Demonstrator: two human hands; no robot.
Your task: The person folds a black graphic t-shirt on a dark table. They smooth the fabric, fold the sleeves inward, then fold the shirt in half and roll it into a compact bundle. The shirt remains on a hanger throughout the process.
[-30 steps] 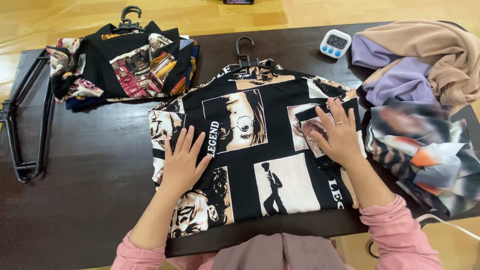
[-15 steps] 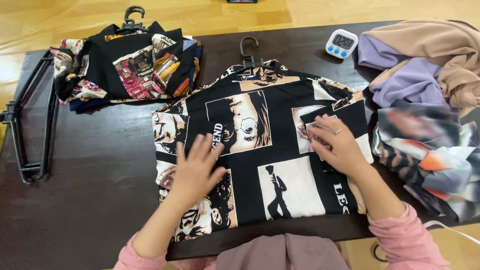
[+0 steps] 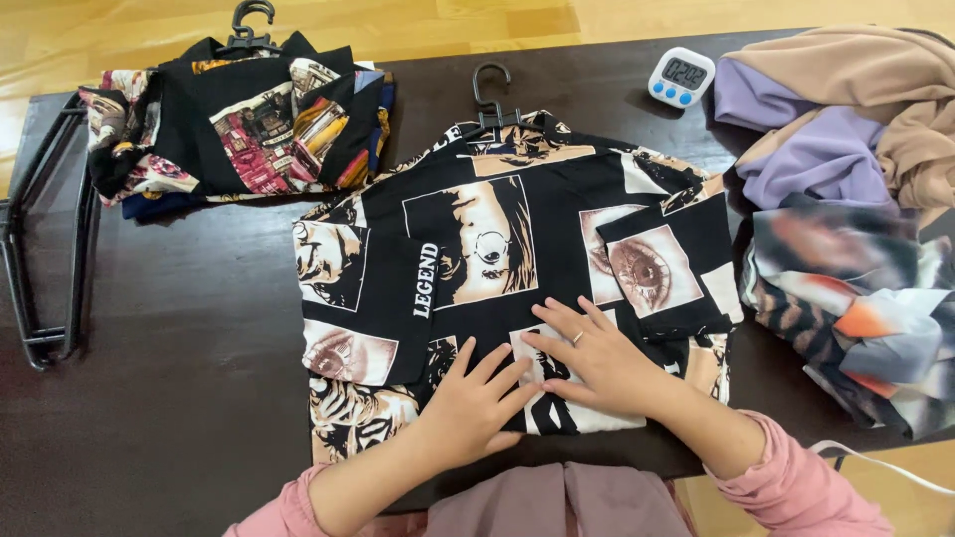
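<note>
Shirt (image 3: 517,268) with black and white picture squares lies flat in the middle of the dark table (image 3: 179,328), on a black hanger (image 3: 489,94). Left hand (image 3: 476,403) and right hand (image 3: 597,360) both press flat and open on its bottom part, fingers spread, side by side. Another folded shirt (image 3: 239,119) sits far left, and a pile of clothes (image 3: 846,189) sits right.

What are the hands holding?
Nothing is gripped: left hand and right hand lie flat on the lower middle of the black picture-print shirt.

Shirt (image 3: 517,268) centred on table (image 3: 179,328); timer (image 3: 680,78) seemingly behind.
</note>
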